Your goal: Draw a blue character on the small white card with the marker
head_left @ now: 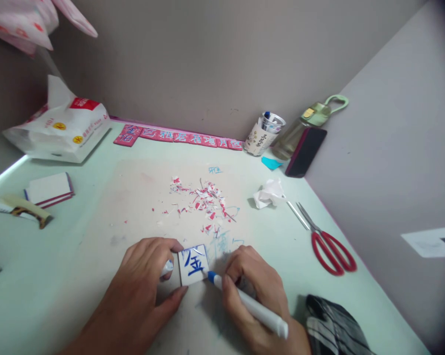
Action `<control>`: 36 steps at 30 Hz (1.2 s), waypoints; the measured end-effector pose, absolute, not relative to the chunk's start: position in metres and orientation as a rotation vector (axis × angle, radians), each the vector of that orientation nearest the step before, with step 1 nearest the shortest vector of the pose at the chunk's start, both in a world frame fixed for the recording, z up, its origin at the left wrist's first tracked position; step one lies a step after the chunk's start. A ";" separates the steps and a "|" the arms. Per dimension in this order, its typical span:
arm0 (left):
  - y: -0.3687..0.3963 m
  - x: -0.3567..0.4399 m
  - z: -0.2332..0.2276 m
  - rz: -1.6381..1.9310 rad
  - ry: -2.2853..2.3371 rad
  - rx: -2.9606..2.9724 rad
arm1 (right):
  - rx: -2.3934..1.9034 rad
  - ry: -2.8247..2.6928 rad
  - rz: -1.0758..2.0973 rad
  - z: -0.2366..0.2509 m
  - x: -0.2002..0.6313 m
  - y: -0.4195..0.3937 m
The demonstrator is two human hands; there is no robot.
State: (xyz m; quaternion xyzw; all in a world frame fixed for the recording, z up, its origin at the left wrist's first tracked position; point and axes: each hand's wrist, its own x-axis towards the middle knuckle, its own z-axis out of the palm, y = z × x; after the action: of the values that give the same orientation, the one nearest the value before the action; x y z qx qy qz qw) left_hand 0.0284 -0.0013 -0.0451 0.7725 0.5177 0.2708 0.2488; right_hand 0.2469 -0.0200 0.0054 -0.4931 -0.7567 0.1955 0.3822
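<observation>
The left hand (pixel 148 281) lies on the pale green table (pixel 59 276) at the near edge. Its fingers and thumb are closed around a small white square tile (pixel 193 265), holding it flat on the table. The tile has a blue Chinese sign drawn on it. The tile sits near the middle of the near side, between the two hands.

The right hand (pixel 257 296) is just right of the tile. Its fingers are curled tight around a white marker pen with a blue tip (pixel 244 301). The blue tip touches the right edge of the tile. A checked sleeve (pixel 333 325) shows at the near right.

Just beyond the tile is a heap of red and white paper scraps (pixel 203 197). To the right of the heap lies a crumpled tissue (pixel 269 193), and next to that are red scissors (pixel 327 241), lying shut.

Far back by the wall is a row of red tiles with blue signs (pixel 178 135). At the far right stand a paper cup with pens (pixel 263 134), a green bottle (pixel 307 123) and a dark phone (pixel 305 152). At the far left is a white tissue pack (pixel 63 130), and nearer on the left is a stack of white tiles (pixel 49 189)
</observation>
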 end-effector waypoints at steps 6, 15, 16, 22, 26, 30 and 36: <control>0.000 0.028 -0.045 0.769 1.396 2.094 | -1.302 -1.910 0.485 0.005 0.249 -0.020; -0.002 0.029 -0.044 0.753 1.397 2.119 | -1.280 -1.867 0.519 0.004 0.248 -0.018; -0.002 0.029 -0.045 0.751 1.396 2.126 | -1.283 -1.863 0.519 0.004 0.247 -0.017; -0.001 0.029 -0.046 0.757 1.383 2.158 | -1.279 -1.889 0.539 0.005 0.247 -0.018; -0.002 0.028 -0.047 0.753 1.388 2.152 | -1.291 -1.871 0.565 0.006 0.247 -0.017; -0.002 0.028 -0.049 0.745 1.402 2.138 | -1.310 -1.828 0.563 0.005 0.245 -0.016; -0.001 0.029 -0.049 0.764 1.395 2.110 | -1.287 -1.835 0.564 0.001 0.243 -0.016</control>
State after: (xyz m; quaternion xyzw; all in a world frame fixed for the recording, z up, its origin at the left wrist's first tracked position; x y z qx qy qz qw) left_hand 0.0292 -0.0012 -0.0489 0.7738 0.5117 0.2802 0.2468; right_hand 0.2430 -0.0164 0.0015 -0.5095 -0.7266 0.2232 0.4034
